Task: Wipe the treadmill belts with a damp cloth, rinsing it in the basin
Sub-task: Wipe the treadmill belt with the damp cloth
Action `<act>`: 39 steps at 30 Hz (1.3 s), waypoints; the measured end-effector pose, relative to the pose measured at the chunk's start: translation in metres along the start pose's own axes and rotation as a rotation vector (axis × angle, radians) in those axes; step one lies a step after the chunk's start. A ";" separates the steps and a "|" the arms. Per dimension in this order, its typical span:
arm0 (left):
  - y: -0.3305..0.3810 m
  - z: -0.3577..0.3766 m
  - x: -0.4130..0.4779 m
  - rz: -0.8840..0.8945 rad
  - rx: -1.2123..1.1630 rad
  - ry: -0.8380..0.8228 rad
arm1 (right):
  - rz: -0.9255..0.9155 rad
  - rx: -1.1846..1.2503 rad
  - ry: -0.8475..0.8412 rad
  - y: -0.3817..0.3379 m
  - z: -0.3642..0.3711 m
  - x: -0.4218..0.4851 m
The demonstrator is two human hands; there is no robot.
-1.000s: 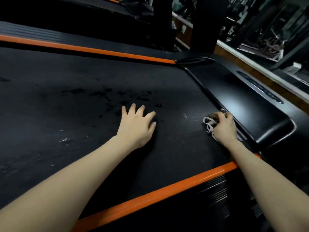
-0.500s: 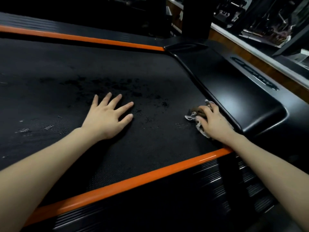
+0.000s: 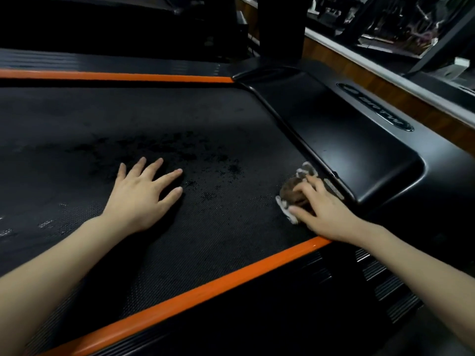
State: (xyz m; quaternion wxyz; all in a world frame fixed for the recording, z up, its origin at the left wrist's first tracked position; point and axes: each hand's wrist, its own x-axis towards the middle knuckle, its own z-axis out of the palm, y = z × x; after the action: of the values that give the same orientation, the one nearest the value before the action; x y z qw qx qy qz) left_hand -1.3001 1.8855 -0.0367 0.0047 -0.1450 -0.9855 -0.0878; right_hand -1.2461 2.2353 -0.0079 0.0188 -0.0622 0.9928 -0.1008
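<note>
Cloth (image 3: 293, 194), brown with pale edges, lies bunched on the treadmill belt (image 3: 205, 240) just beside the black motor cover (image 3: 347, 150). The right grip (image 3: 323, 209) curls over it, thumb alongside. The left grip (image 3: 141, 194) rests flat and spread, well apart.

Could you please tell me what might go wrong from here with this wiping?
The right hand grips the cloth close beside the black motor cover, so the cloth could catch in the seam where the belt meets it. The left hand lies flat on the belt, which might slip under weight. The cloth looks brown with dirt and may smear.
</note>
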 end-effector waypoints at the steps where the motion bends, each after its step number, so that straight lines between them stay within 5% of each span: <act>1: 0.002 -0.001 0.004 -0.007 0.000 0.008 | -0.038 -0.019 -0.018 0.002 -0.001 -0.004; 7: 0.013 -0.002 0.046 -0.018 0.029 0.022 | 0.070 -0.145 0.213 0.029 0.007 0.057; 11: 0.009 -0.002 0.070 -0.051 0.060 -0.029 | 0.223 0.002 0.308 0.013 0.019 0.116; 17: 0.003 -0.001 0.100 -0.073 0.048 -0.058 | -0.157 0.173 0.166 -0.077 0.038 0.095; 20: 0.001 0.003 0.109 -0.097 0.040 -0.059 | -0.221 0.106 0.174 -0.062 0.033 0.099; 26: 0.003 0.015 0.109 -0.097 0.076 -0.047 | 0.217 -0.009 0.286 0.015 0.010 0.164; 32: 0.003 0.016 0.111 -0.104 0.086 -0.057 | -0.179 0.145 0.196 -0.077 0.042 0.125; 35: 0.000 0.016 0.109 -0.094 0.057 -0.028 | -0.244 0.104 0.203 -0.057 0.032 0.140; 39: 0.000 0.016 0.109 -0.095 0.069 -0.040 | 0.081 0.090 0.313 0.007 0.017 0.194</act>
State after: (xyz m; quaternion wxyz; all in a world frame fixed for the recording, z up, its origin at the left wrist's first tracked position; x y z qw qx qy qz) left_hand -1.4043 1.9191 -0.0492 -0.0139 -0.0997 -0.9936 -0.0508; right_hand -1.4386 2.2141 -0.0311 -0.1293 -0.0050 0.9798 -0.1527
